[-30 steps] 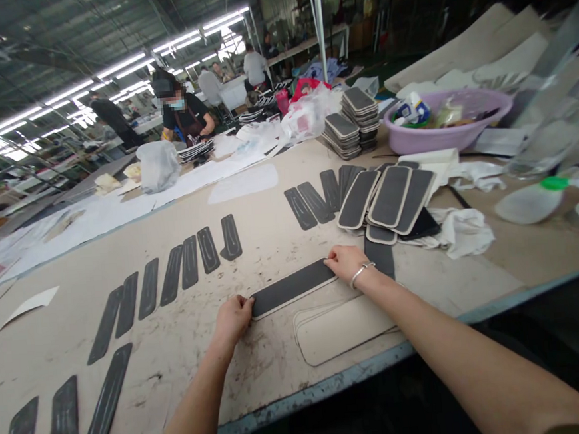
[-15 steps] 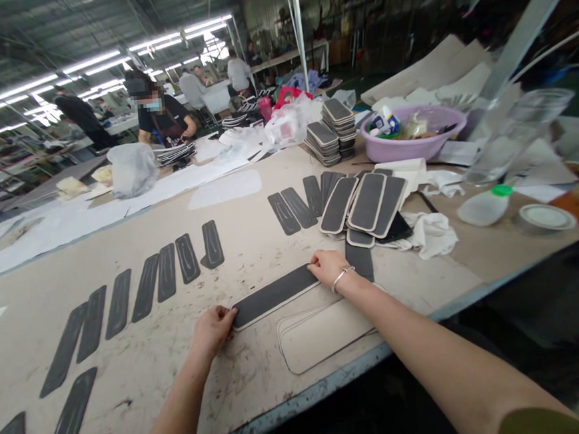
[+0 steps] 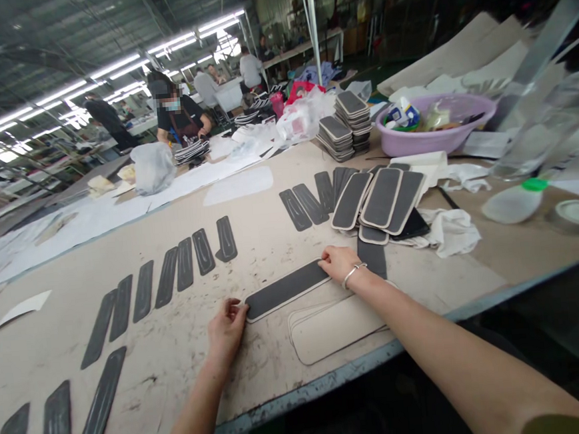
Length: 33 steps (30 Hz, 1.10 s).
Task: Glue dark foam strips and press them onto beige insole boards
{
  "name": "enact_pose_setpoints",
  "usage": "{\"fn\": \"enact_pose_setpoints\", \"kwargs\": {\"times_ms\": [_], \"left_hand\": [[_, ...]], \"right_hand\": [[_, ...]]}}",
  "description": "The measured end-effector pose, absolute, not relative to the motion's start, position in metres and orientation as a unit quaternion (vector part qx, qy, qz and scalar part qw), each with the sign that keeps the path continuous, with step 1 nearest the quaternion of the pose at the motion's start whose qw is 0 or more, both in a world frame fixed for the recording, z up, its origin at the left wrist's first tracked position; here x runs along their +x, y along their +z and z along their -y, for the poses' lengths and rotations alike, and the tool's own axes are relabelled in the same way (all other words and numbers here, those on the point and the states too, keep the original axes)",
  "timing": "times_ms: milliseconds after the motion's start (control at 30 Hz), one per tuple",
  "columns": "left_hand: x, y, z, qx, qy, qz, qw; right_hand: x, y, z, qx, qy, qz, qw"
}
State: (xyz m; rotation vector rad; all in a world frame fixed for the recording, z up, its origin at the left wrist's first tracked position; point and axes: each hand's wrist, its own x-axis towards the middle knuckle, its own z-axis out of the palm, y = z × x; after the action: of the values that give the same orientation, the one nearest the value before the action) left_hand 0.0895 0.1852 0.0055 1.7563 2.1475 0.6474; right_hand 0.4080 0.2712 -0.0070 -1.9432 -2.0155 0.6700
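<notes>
A long black strip with a pale edge [image 3: 286, 289] lies flat on the cardboard-covered table [image 3: 251, 240], close to the front edge. My left hand [image 3: 228, 327] is at its left end, fingers curled with the tips on the strip. My right hand [image 3: 340, 262], a bracelet on the wrist, grips the strip's right end with its fingers pressed together. Just in front of the strip lies a small stack of cream-coloured pieces [image 3: 334, 325] of the same shape.
Dark strips [image 3: 174, 274] lie in rows to the left. A fan of padded black pieces [image 3: 379, 200], stacks of them [image 3: 345, 127], a purple basin [image 3: 438, 140], a white cloth [image 3: 452, 231] and a green-capped bottle [image 3: 513, 203] sit at right. A co-worker [image 3: 181, 115] works at the far end.
The view swung a little left and back. My hands stay at the strip's two ends; the left hand's fingers have drawn back slightly from the end.
</notes>
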Motion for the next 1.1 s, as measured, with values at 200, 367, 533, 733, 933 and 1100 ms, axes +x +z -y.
{"fn": "enact_pose_setpoints", "kwargs": {"times_ms": [200,367,533,733,933,1100], "left_hand": [[0.082,-0.004,-0.162,0.766,0.261,-0.583,0.066],[0.085,-0.005,-0.163,0.790,0.255,-0.557,0.036],[0.089,-0.004,-0.162,0.800,0.244,-0.548,0.024],[0.084,-0.010,-0.165,0.808,0.239,-0.538,0.011],[0.087,-0.007,-0.165,0.803,0.238,-0.547,0.006],[0.094,-0.004,-0.164,0.789,0.237,-0.567,0.023]], "right_hand": [[0.406,-0.004,-0.268,-0.664,0.220,0.705,0.120],[0.404,0.001,-0.264,-0.667,0.194,0.712,0.105],[0.414,0.009,-0.261,-0.673,0.163,0.714,0.102],[0.413,0.029,-0.252,-0.623,0.142,0.741,0.209],[0.372,0.013,-0.210,-0.404,0.195,0.880,0.157],[0.380,0.000,-0.200,-0.433,0.218,0.870,0.093]]}}
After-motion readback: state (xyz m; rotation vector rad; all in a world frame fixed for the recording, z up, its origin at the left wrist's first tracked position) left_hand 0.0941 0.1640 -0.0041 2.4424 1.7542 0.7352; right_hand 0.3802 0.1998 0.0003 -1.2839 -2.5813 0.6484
